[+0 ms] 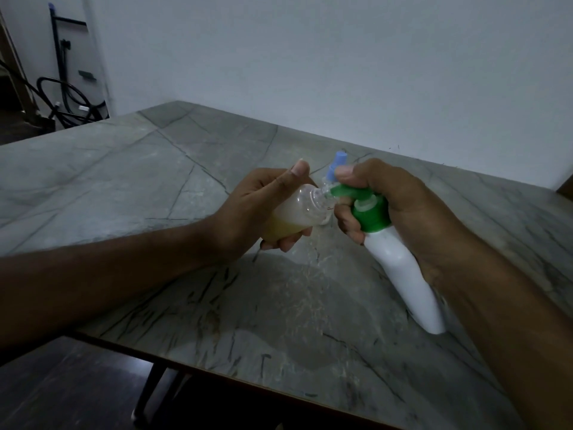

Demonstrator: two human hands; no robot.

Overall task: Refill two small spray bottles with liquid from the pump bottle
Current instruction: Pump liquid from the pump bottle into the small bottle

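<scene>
A person's two bare forearms reach in from the lower corners over a grey, dark-veined stone table (pixel 130 169) that meets a plain pale wall (pixel 341 57). The left hand (pixel 263 206) grips a small clear spray bottle (pixel 297 214), fingers curled under it and thumb laid along the top; the bottle is held above the table, tipped so its open neck points right, and pale yellow liquid sits in its lower end. The right hand (pixel 400 206) is wrapped around the top of a white pump bottle (pixel 400 274) with a green pump head (pixel 366 209), the thumb pressing on the pump top and the fingers curled beneath the collar. This bottle leans, its base resting on the table near the right forearm and its head tilted up and to the left. The green spout meets the small bottle's neck — the two touch at the centre of the view, between the hands. Just behind that junction stands a second small spray bottle with a blue cap (pixel 336 167), mostly hidden by the right thumb; only its cap and a little clear plastic show. In the far left corner, beyond the table, dark cables (pixel 62 97) lie — blurred — by a doorway.
</scene>
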